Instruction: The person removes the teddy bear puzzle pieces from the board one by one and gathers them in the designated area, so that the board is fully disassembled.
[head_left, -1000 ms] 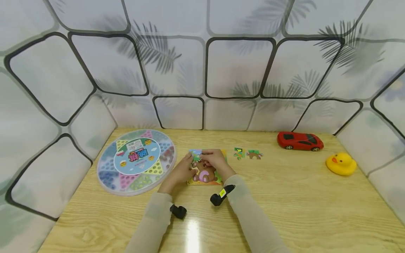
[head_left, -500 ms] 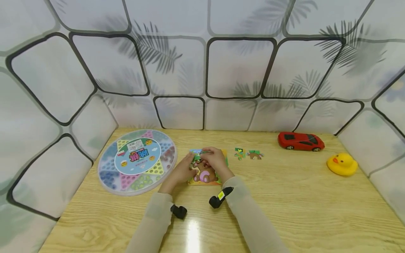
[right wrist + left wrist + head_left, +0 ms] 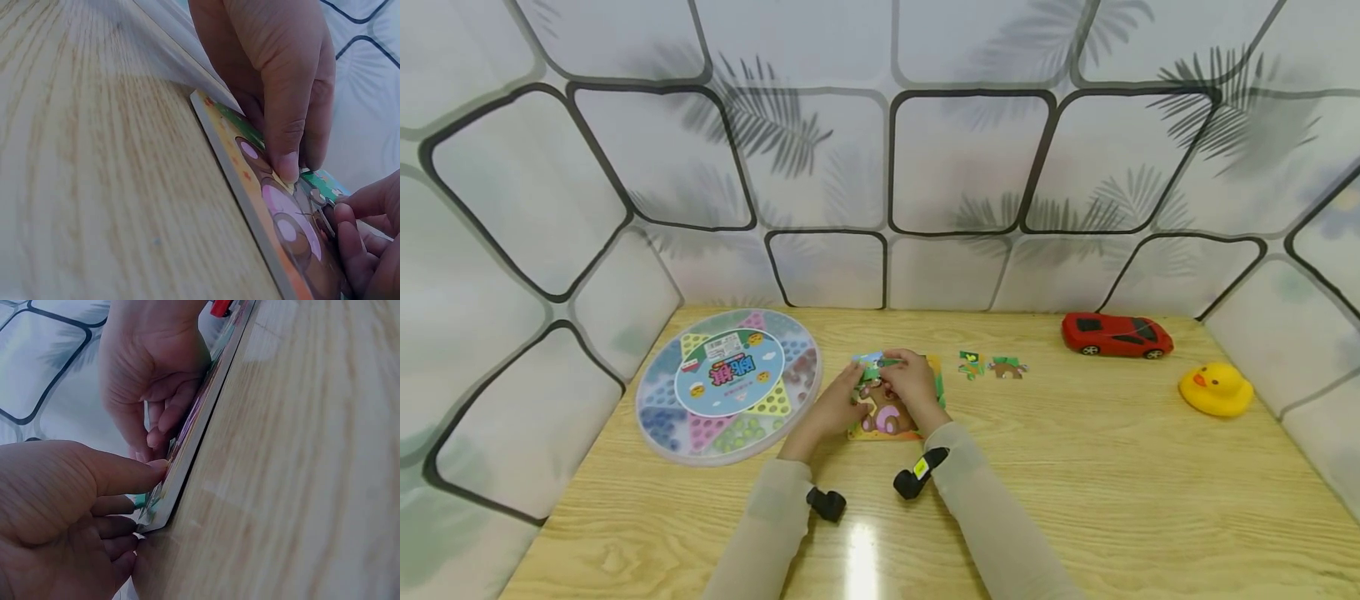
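Two hands bend over a bear puzzle (image 3: 887, 418) lying on a wood-grain surface (image 3: 1097, 492). The person's left hand (image 3: 832, 403) grips the board's left side, thumb pressed on the picture and fingers bunched at the edge. The right hand (image 3: 913, 385) works at the bear's head, thumb and fingers drawn together in a pinch on a dark puzzle piece (image 3: 329, 216), partly hidden. Just beyond the board's right side, two loose pieces lie near each other, one green and yellow (image 3: 971, 364), the other brown and green (image 3: 1007, 368). A round game board (image 3: 730, 372) lies at left; at far right, a red toy car (image 3: 1116, 336) is parked near a yellow rubber duck (image 3: 1216, 389). Black wrist cameras (image 3: 827, 504) sit against pale sleeves (image 3: 767, 521). Behind, a patterned wall covering (image 3: 958, 158) shows leaf motifs.
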Available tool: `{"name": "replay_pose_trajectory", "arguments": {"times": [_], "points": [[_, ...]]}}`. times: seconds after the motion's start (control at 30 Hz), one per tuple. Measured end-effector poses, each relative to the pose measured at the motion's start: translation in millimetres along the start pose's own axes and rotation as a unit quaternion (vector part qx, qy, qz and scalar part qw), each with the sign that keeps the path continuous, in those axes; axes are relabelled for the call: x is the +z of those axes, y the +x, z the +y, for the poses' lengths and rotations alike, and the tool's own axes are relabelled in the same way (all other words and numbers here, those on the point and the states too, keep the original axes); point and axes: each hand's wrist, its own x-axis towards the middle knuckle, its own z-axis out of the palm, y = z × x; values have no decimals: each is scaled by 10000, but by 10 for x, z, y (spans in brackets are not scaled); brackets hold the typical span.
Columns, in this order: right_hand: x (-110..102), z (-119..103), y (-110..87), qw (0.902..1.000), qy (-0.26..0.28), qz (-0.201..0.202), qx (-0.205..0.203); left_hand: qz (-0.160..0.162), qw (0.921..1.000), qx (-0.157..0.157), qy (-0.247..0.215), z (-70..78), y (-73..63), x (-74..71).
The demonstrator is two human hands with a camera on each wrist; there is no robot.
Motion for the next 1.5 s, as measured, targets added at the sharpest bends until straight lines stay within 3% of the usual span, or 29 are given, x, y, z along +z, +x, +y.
{"name": "replay_pose_trajectory", "arguments": {"times": [0.53,1.17,1.33,1.5], "points": [[-58,-12,-8,9981,503,286,211,-2,9994,187,275,24,-7,0],[-229,12,-50,9903,1337,-360,97,4,9996,193,219,13,-22,25],[-313,43,-42,9846,1699,-387,160,39,9993,248,261,24,-32,32],[-445,82,-7,9863,1623,-251,130,55,9990,305,328,33,-22,32]]}}
